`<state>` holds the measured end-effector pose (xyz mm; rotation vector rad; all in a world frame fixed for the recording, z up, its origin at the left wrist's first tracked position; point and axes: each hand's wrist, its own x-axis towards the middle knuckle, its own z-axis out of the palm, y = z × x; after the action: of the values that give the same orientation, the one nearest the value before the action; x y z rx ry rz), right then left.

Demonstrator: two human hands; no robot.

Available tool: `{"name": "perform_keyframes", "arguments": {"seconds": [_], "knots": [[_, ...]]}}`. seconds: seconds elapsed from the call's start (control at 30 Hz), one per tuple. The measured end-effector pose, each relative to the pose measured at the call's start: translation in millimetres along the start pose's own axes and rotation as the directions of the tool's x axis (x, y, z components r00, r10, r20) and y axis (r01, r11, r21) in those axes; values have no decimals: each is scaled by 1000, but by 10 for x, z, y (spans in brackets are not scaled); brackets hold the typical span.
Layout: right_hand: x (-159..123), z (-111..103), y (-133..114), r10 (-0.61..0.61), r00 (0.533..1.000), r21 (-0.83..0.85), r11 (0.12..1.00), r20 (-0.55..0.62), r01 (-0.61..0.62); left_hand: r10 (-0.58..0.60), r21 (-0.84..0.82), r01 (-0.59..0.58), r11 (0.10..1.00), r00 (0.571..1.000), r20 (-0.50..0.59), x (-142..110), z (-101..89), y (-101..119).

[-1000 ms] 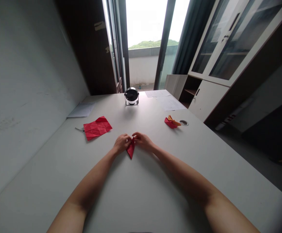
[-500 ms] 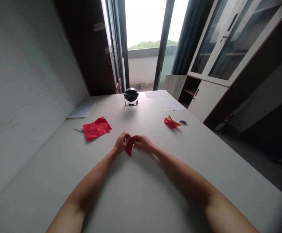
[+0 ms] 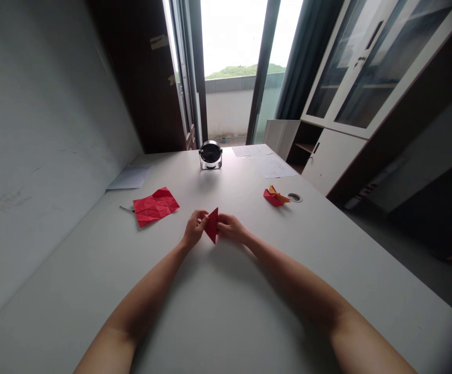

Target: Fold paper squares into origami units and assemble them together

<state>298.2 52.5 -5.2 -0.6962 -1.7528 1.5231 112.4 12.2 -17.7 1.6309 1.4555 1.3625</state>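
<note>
One big white table [image 3: 226, 311] lies under two hands. The left hand [image 3: 195, 227] pinches a folded red paper [image 3: 212, 225] with thumb and fingers. The right hand [image 3: 231, 227] curls at its other side; I can't tell if it grips. The paper sits higher in view than before, and hides some right fingertips.

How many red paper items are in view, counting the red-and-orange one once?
3: a creased sheet at left, a folded piece between left grip and right grip, the red-and-orange one at right. Others may be hidden.
</note>
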Motion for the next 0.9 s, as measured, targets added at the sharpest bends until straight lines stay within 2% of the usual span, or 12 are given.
{"name": "perform_keyframes", "arguments": {"seconds": [0.07,0.13,0.33,0.5,0.67,0.9], "knots": [[21,-9,24,-17,998,4,1000,-58,18,54,100,-47,994,996,-70,6,-24,6],[40,-23,67,-44,993,-11,999,-113,43,86,174,-70,982,993,-85,5,-39,19],[43,-73,172,-158,959,-315,946,-235,78,29,186,-35,982,999,35,-28,-15,71],[-15,-69,102,-212,943,-511,858,-258,53,-23,135,15,991,998,64,-35,7,69],[-62,-29,43,-264,941,-670,740,-210,57,-61,60,55,997,993,103,-36,23,54],[-30,-33,105,-194,964,-753,658,-182,-10,-69,6,69,998,987,144,-50,27,76]]}}
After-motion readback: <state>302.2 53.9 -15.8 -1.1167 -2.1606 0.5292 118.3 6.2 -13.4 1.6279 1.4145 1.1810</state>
